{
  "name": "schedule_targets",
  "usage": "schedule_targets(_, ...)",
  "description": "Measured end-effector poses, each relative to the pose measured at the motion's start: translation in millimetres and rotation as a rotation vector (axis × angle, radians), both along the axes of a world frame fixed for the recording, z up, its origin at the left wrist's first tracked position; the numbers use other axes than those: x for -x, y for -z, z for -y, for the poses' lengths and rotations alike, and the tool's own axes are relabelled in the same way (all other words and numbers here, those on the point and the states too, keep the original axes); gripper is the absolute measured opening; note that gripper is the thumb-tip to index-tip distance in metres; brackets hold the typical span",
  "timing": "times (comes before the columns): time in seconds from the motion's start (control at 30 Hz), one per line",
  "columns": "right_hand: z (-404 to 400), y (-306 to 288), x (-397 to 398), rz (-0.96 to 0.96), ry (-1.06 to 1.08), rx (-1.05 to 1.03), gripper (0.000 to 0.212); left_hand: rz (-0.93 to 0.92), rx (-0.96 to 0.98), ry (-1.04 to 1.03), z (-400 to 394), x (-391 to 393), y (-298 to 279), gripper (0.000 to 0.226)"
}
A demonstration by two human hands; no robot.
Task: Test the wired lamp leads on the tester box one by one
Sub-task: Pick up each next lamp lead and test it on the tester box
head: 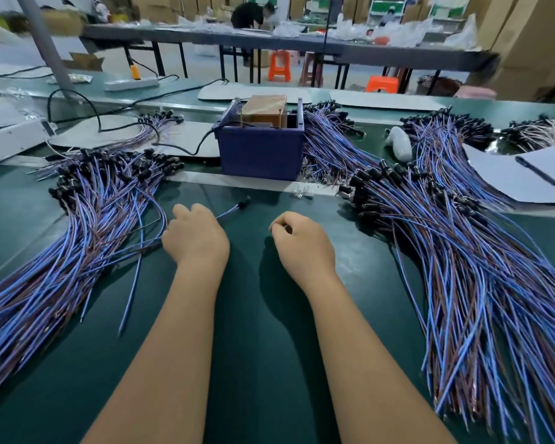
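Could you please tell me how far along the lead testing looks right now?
Which pile is already tested can't be told. The left hand holds one lead, its lamp end pointing toward the tester box; the right hand is curled, holding nothing visible. Large piles lie left and right.

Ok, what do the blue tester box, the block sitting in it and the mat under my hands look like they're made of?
Blue tester box: looks like moulded plastic, matt, with even colour and smooth flat walls.
Block inside it: brown, probably wood or cardboard under a glossy wrap; too blurred to say which.
Mat: dark green, seemingly rubber or vinyl bench matting, smooth with a dull sheen and soft shadows.
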State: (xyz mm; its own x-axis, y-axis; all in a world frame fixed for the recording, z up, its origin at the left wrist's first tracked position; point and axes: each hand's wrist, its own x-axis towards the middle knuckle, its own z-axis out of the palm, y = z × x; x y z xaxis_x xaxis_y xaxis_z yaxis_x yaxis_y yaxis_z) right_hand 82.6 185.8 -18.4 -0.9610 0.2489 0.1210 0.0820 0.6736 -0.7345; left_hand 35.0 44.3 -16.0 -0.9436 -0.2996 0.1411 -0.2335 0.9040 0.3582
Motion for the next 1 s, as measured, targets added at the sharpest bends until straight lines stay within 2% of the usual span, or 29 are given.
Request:
schedule_targets(0.07,-1.8,0.5,-0.1,-0.008,-0.013,0.052,0.017,-0.171,-0.106,0.057,2.3,-1.4,6.5,0.025)
schedule_targets(0.1,-2.5,0.6,-0.2,-0.014,-0.02,0.074,0.017,-0.281,-0.235,0.099,3.0,-3.1,8.6,0.021)
schedule_targets(0.2,-2.4,1.8,-1.6,-0.034,-0.007,0.103,0.017,-0.474,-0.856,0.211,-2.2,-9.6,6.1,0.019)
schedule_targets(0.27,-0.5,1.8,-2.5,-0.048,0.005,0.106,0.017,-0.5,-1.351,0.264,-7.8,-14.1,-3.0,0.028)
schedule_targets(0.33,1.2,-0.3,-2.8,-0.089,-0.002,0.243,0.02,-0.441,-1.785,0.397,-12.6,-17.6,-12.6,0.042)
schedule_targets(0.4,0.8,-5.9,-3.2,-0.11,-0.031,0.56,0.029,-0.311,-1.986,0.541,-15.0,-21.0,-19.0,0.047)
schedule_targets(0.47,-3.0,-12.6,-3.9,-0.078,-0.099,0.837,0.043,-0.141,-2.017,0.704,-17.6,-25.7,-22.5,0.045)
schedule_targets(0.53,-6.8,-16.5,-3.7,-0.04,-0.147,0.936,0.05,0.047,-1.942,0.852,-22.3,-31.5,-24.2,0.047)
schedule_targets(0.6,-9.4,-16.9,-3.5,-0.042,-0.154,0.969,0.044,0.177,-1.803,0.904,-27.0,-35.0,-24.0,0.049)
schedule_targets(0.73,-14.6,-14.3,-3.1,-0.12,-0.12,1.05,0.026,0.265,-1.545,0.936,-30.3,-35.8,-20.6,0.051)
schedule_targets(0.8,-15.7,-13.1,-1.8,-0.164,-0.076,1.036,0.021,0.246,-1.45,0.918,-28.2,-33.3,-18.0,0.049)
schedule_targets(0.9,-17.8,-12.5,-0.2,-0.242,0.005,0.94,0.024,-0.012,-1.268,0.64,-20.1,-24.1,-11.3,0.047)
schedule_targets(0.97,-18.1,-13.2,-0.1,-0.26,-0.012,0.914,0.025,-0.178,-1.296,0.404,-10.9,-14.8,-8.9,0.047)
schedule_targets(1.0,-16.5,-13.2,0.0,-0.255,-0.041,0.92,0.026,-0.202,-1.354,0.343,-8.1,-11.6,-9.2,0.044)
